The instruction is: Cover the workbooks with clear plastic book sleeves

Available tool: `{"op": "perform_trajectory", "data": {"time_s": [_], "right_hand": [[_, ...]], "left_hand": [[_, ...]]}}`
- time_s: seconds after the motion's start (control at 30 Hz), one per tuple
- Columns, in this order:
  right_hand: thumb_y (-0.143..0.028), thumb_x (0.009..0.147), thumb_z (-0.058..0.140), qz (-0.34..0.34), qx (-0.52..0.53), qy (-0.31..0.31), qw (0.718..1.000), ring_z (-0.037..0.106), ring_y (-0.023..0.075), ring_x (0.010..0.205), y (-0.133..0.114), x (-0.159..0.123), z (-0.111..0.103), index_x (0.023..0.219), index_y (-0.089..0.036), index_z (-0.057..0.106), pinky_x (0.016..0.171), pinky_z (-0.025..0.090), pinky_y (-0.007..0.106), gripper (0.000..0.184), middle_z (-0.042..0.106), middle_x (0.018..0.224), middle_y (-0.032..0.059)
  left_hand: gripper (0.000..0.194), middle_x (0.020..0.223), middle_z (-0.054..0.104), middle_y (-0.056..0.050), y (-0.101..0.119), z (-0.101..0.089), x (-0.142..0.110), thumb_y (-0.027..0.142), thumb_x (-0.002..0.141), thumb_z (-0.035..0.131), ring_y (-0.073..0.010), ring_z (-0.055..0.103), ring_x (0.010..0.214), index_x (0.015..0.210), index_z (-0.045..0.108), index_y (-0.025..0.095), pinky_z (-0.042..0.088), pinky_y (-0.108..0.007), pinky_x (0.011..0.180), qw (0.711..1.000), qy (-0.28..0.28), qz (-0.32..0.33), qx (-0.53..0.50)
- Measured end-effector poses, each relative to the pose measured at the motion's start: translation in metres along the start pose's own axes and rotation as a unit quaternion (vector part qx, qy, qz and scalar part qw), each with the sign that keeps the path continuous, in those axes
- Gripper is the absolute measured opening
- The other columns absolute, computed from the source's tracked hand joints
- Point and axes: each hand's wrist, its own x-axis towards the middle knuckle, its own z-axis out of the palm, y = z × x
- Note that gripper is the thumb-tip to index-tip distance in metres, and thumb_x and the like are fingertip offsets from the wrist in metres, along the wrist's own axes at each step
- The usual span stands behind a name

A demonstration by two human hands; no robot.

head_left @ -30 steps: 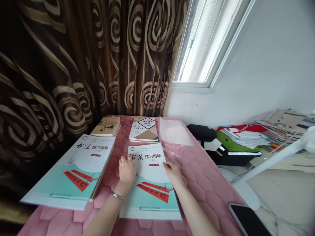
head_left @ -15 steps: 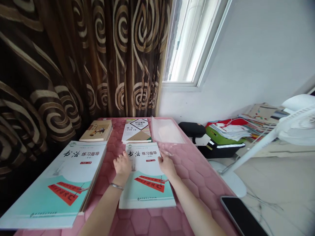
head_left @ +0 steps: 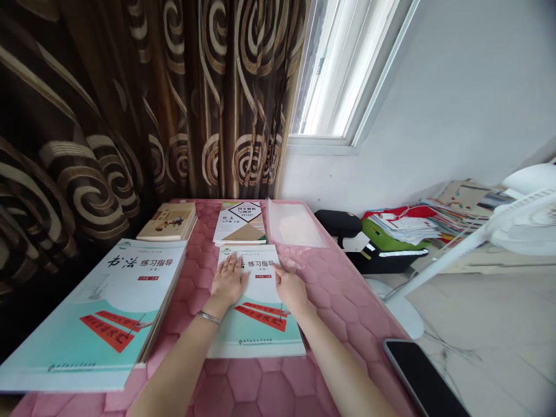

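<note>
A calligraphy workbook (head_left: 260,339) with a white and teal cover lies closed on the pink table, in front of me. My left hand (head_left: 228,281) rests flat on its upper left part, fingers spread over the title. At the right edge of the same workbook is my right hand (head_left: 291,288), its fingers curled in and gripping that edge near the top. The fingertips under the edge are hidden. To the left sits a thick stack of matching calligraphy workbooks (head_left: 82,295).
Behind the workbook lie a Chinese exercise book (head_left: 240,225) and a clear plastic folder (head_left: 295,226). Small tan books (head_left: 167,221) are stacked at back left. A phone (head_left: 423,376) lies at the right table edge, beside a white fan (head_left: 452,258). Curtains (head_left: 208,104) hang behind.
My left hand has moved right from the workbook's left edge onto its cover, flattening out. My right hand's fingers have curled in at the right edge. The view has shifted slightly.
</note>
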Motion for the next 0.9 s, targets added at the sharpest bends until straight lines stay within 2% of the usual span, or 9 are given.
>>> {"op": "perform_trajectory", "data": {"time_s": [0.1, 0.2, 0.33, 0.43, 0.53, 0.67, 0.77, 0.83, 0.9], "right_hand": [[-0.022, 0.096, 0.038, -0.008, -0.042, 0.012, 0.999, 0.067, 0.0239, 0.093, -0.001, -0.002, 0.001, 0.135, -0.031, 0.054, 0.077, 0.050, 0.034, 0.043, 0.069, 0.110, 0.0107], [-0.021, 0.096, 0.038, -0.051, -0.090, 0.055, 0.993, 0.060, 0.0311, 0.110, -0.009, -0.013, 0.002, 0.135, -0.022, 0.056, 0.084, 0.050, 0.042, 0.043, 0.059, 0.129, 0.0174], [-0.037, 0.097, 0.041, -0.241, -0.069, 0.056, 0.967, 0.036, 0.0343, 0.137, -0.023, -0.047, 0.014, 0.137, -0.017, 0.053, 0.107, 0.038, 0.050, 0.046, 0.033, 0.154, 0.0136], [-0.047, 0.098, 0.036, -0.340, -0.041, 0.016, 0.940, 0.023, 0.0304, 0.144, -0.020, -0.071, 0.024, 0.146, -0.018, 0.041, 0.115, 0.026, 0.051, 0.056, 0.028, 0.157, 0.0113], [-0.045, 0.100, 0.031, -0.334, -0.046, -0.003, 0.942, 0.019, 0.0280, 0.146, -0.001, -0.080, 0.027, 0.148, -0.015, 0.035, 0.117, 0.024, 0.049, 0.057, 0.024, 0.157, 0.0131], [-0.043, 0.101, 0.029, -0.312, -0.043, 0.002, 0.949, 0.019, 0.0267, 0.146, 0.021, -0.079, 0.025, 0.149, -0.015, 0.033, 0.116, 0.026, 0.050, 0.055, 0.022, 0.157, 0.0130], [-0.043, 0.101, 0.030, -0.311, -0.039, 0.010, 0.950, 0.019, 0.0258, 0.146, 0.024, -0.079, 0.026, 0.149, -0.017, 0.034, 0.117, 0.024, 0.049, 0.055, 0.022, 0.157, 0.0119], [-0.044, 0.101, 0.030, -0.313, -0.040, 0.004, 0.949, 0.018, 0.0260, 0.146, 0.022, -0.079, 0.027, 0.149, -0.017, 0.034, 0.117, 0.024, 0.049, 0.055, 0.021, 0.158, 0.0117], [-0.045, 0.101, 0.028, -0.315, -0.041, -0.002, 0.948, 0.017, 0.0260, 0.146, 0.021, -0.080, 0.026, 0.149, -0.016, 0.034, 0.117, 0.025, 0.049, 0.056, 0.020, 0.158, 0.0116]], "left_hand": [[0.061, 0.159, 0.017, -0.011, -0.014, -0.003, -0.001, 0.042, 0.097, 0.026, -0.0230, 0.020, 0.146, 0.151, 0.026, 0.012, 0.017, -0.041, 0.119, 1.000, -0.011, -0.027, 0.000], [0.060, 0.159, 0.017, -0.011, -0.017, -0.003, -0.002, 0.040, 0.097, 0.026, -0.0228, 0.019, 0.147, 0.151, 0.026, 0.012, 0.017, -0.041, 0.120, 0.999, -0.005, -0.035, 0.004], [0.060, 0.158, 0.021, -0.013, -0.016, 0.000, -0.003, 0.040, 0.097, 0.028, -0.0244, 0.023, 0.145, 0.149, 0.029, 0.011, 0.021, -0.043, 0.118, 1.000, 0.011, -0.024, -0.001], [0.059, 0.157, 0.025, -0.015, -0.020, 0.000, -0.003, 0.039, 0.097, 0.029, -0.0257, 0.026, 0.144, 0.148, 0.031, 0.010, 0.025, -0.044, 0.117, 1.000, 0.025, -0.009, -0.001], [0.056, 0.154, 0.031, -0.017, -0.023, -0.003, -0.003, 0.036, 0.097, 0.032, -0.0275, 0.031, 0.142, 0.145, 0.037, 0.008, 0.028, -0.044, 0.115, 0.999, 0.046, 0.008, 0.007], [0.047, 0.150, 0.041, -0.017, -0.008, -0.001, -0.019, 0.020, 0.096, 0.029, -0.0253, 0.036, 0.140, 0.138, 0.047, 0.006, 0.020, -0.045, 0.119, 0.997, 0.067, 0.042, 0.023], [0.047, 0.150, 0.040, -0.016, 0.012, 0.009, -0.054, 0.021, 0.095, 0.035, -0.0246, 0.036, 0.140, 0.137, 0.047, 0.006, 0.027, -0.040, 0.117, 0.994, 0.064, 0.083, 0.028], [0.054, 0.154, 0.034, -0.014, 0.016, 0.015, -0.084, 0.033, 0.096, 0.039, -0.0252, 0.032, 0.142, 0.145, 0.038, 0.011, 0.029, -0.042, 0.116, 0.980, 0.072, 0.185, 0.024], [0.058, 0.156, 0.030, -0.010, 0.009, 0.017, -0.112, 0.041, 0.098, 0.035, -0.0230, 0.030, 0.143, 0.150, 0.028, 0.016, 0.028, -0.042, 0.117, 0.967, 0.075, 0.242, 0.020]]}}
